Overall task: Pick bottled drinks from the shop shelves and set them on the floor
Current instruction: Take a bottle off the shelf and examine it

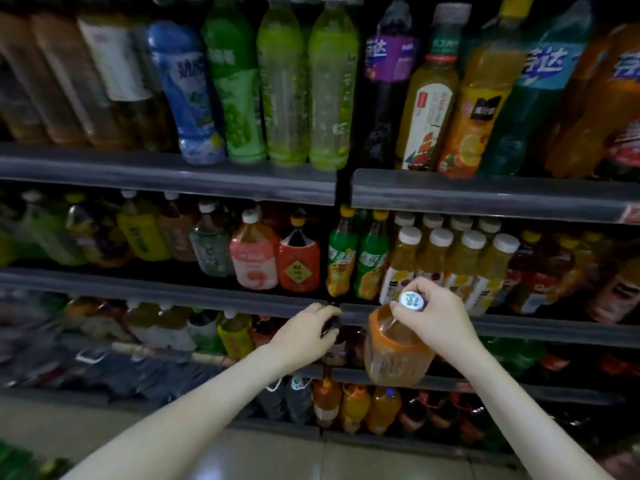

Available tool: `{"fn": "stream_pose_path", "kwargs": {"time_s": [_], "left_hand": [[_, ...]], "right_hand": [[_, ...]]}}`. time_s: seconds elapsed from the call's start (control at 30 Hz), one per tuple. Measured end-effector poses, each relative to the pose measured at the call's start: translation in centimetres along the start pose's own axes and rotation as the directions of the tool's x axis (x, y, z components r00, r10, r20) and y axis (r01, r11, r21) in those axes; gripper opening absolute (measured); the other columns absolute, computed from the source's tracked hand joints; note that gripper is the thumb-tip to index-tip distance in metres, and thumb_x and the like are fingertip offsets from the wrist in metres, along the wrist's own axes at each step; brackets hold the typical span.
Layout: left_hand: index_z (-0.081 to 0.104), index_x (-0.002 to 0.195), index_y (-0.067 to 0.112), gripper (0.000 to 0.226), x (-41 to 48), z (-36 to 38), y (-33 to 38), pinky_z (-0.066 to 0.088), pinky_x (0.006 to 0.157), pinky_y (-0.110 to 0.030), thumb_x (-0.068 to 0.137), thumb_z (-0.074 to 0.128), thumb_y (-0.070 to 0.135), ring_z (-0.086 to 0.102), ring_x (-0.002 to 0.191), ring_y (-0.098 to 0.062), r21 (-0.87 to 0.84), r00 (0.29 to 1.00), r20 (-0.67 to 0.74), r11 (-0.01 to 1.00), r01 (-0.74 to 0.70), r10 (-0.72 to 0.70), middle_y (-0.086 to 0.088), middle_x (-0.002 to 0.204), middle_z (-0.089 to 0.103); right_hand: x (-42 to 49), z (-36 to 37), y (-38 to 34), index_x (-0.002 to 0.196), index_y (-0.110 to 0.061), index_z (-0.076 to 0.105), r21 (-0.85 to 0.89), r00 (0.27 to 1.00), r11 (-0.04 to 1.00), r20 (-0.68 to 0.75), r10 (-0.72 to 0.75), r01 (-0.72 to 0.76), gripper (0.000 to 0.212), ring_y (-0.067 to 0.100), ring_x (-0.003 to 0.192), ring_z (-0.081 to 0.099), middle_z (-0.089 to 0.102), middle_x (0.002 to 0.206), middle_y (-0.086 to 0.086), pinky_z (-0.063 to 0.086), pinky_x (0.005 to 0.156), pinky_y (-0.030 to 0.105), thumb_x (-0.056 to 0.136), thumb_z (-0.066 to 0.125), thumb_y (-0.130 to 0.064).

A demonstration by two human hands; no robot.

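Bottle (398,355) of orange drink hangs long way up, white cap on top, orange label. Right hand (436,317) fingers (408,315) hold its neck. Left hand (308,334) fingers grip a dark bottle (336,348).

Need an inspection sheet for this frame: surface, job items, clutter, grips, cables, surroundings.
surface: pale glossy tiled floor at frame bottom.
job items: orange-labelled bottle with white cap, held tilted in the air; dark bottle among the lower rows.
clutter: green items bottom left, too blurred to identify.
grips: right hand pinches the orange-labelled bottle under its cap; left hand grips the dark bottle's top.
cables: nothing seen.
surroundings: grey shelves packed with bottled drinks; dim light.
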State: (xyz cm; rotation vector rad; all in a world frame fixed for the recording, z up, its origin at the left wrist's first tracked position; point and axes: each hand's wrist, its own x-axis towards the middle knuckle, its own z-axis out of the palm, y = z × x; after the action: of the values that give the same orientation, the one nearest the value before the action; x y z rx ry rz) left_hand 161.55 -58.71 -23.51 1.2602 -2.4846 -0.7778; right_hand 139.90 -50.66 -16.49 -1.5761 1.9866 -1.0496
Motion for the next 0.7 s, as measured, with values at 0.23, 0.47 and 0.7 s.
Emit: {"fn": "stream_pose_path", "kwargs": {"time_s": [0.23,0.47,0.7], "left_hand": [[0.053,0.13,0.027,0.033,-5.3,-3.8,-9.0,0.047,0.09,-0.027,0.097,0.051,0.032,0.056,0.111,-0.015,0.053,0.985,-0.07,0.985,0.162,-0.159,0.005,0.133,0.047],[0.036,0.143,0.027,0.05,-9.5,-9.3,-18.1,0.048,0.085,-0.032,0.095,0.051,0.025,0.055,0.114,-0.02,0.084,0.974,-0.143,0.978,0.19,-0.177,0.002,0.142,0.041],[0.024,0.149,0.029,0.061,-10.3,-14.8,-21.3,0.047,0.07,-0.026,0.095,0.053,0.034,0.057,0.091,-0.014,0.042,0.986,-0.092,0.989,0.14,-0.136,0.002,0.145,0.037]], "right_hand": [[0.4,8.2,-4.9,0.07,-0.024,0.056,0.083,0.996,0.996,0.086,-0.036,0.029,0.023,0.002,0.064,0.059,0.063,0.068,-0.014,0.039,0.046,0.014,0.079,0.075,-0.033],[1.0,17.0,-11.2,0.069,-0.022,0.056,0.115,0.999,0.993,0.042,0.012,-0.017,0.023,0.003,0.063,0.057,0.062,0.067,-0.01,0.041,0.053,0.023,0.078,0.075,-0.03],[1.4,23.4,-16.8,0.068,-0.024,0.055,0.279,0.998,0.96,-0.058,0.033,-0.015,0.023,0.001,0.062,0.057,0.063,0.069,-0.013,0.041,0.048,0.012,0.08,0.074,-0.028]]}}
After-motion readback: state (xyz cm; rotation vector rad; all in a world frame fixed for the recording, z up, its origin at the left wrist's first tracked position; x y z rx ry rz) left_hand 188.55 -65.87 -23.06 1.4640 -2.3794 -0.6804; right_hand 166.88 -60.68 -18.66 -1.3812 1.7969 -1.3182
